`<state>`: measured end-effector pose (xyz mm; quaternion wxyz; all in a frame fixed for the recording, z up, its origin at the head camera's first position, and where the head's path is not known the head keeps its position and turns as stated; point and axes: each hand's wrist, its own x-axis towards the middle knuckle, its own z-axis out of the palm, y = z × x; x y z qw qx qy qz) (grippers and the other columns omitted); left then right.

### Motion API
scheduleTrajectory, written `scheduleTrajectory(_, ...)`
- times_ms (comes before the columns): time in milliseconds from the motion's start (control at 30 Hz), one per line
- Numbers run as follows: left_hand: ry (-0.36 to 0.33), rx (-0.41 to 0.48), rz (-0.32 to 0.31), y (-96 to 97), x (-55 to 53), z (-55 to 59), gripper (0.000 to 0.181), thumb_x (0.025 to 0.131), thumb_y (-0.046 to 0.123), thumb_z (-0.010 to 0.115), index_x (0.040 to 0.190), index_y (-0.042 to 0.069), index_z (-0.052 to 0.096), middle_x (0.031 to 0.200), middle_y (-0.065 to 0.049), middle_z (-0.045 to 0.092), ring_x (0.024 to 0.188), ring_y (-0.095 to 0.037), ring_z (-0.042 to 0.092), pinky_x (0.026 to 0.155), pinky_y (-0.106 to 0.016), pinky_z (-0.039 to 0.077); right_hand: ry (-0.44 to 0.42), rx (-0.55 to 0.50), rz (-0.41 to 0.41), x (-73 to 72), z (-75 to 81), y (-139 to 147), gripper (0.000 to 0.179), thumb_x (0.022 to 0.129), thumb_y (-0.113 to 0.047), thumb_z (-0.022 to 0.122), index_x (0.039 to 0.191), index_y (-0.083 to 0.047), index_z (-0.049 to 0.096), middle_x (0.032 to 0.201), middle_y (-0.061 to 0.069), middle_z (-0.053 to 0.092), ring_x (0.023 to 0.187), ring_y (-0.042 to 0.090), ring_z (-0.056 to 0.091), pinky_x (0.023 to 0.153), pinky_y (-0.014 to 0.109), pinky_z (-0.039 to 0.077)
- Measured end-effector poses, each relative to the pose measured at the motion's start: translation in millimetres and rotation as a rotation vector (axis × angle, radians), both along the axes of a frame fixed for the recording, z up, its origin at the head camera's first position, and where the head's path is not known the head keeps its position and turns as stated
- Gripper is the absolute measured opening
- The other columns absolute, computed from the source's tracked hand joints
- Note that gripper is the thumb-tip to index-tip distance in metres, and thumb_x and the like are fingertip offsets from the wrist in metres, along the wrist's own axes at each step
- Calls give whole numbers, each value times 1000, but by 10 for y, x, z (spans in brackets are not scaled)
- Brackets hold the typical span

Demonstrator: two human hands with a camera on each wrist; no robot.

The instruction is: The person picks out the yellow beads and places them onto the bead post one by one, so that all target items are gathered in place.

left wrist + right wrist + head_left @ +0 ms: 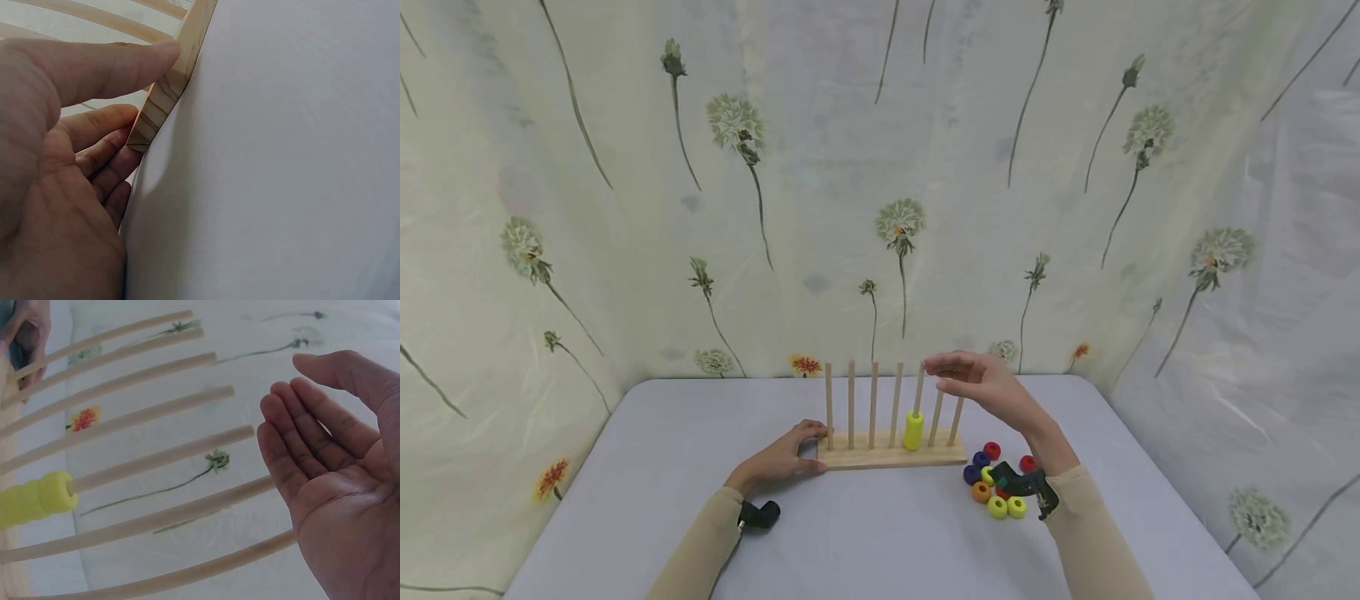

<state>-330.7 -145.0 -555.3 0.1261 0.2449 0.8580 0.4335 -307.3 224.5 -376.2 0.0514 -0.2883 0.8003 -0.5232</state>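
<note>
A wooden peg stand (891, 456) with several upright pegs stands on the table. My left hand (782, 457) holds its left end, the thumb on the front side and the fingers round the back corner; the left wrist view shows the thumb against the wooden base (165, 94). Yellow beads (913, 431) are stacked at the bottom of one peg right of the middle. Beside the top of that peg is my right hand (981, 383), its fingers loosely bent. In the right wrist view the palm of the right hand (340, 487) shows with nothing in it.
Loose beads lie right of the stand below my right wrist: red (992, 450), dark blue (972, 474), orange (981, 492) and yellow (997, 507). The wrist camera covers part of them. A flower-patterned curtain (820, 208) hangs behind the white table (880, 533).
</note>
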Motion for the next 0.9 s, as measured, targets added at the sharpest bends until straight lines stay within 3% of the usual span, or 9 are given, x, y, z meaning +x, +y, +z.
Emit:
scheduleTrajectory(200, -4, -7, 2, 3, -3, -1, 65, 83, 31, 75, 139, 11, 49, 145, -8, 38, 139, -31, 32, 112, -57, 26, -33, 37, -16, 111, -201, 94, 35, 92, -23, 67, 126, -16, 61, 129, 7, 61, 122, 27, 57, 95, 27, 50)
scheduleTrajectory(333, 0, -14, 0, 6, -6, 8, 64, 82, 30, 76, 138, 11, 50, 143, -8, 39, 138, -31, 34, 112, -57, 27, -52, 66, -25, 179, -352, 182, 35, 92, -24, 66, 126, -18, 61, 130, 10, 61, 123, 30, 56, 94, 25, 50)
scheduleTrajectory(733, -24, -38, 25, 4, -8, 15, 66, 83, 31, 75, 140, 13, 48, 148, -9, 36, 141, -33, 30, 112, -58, 24, -167, 44, -64, 269, -851, 625, 36, 92, -24, 66, 126, -14, 60, 133, 20, 57, 115, 9, 60, 91, 22, 51)
scheduleTrajectory(900, -29, -37, 30, 9, -6, 4, 65, 83, 30, 75, 140, 14, 49, 147, -8, 36, 140, -33, 30, 112, -58, 25, -200, 57, -114, 298, -1009, 823, 38, 92, -25, 66, 127, -14, 60, 133, 19, 57, 121, 26, 58, 91, 22, 51)
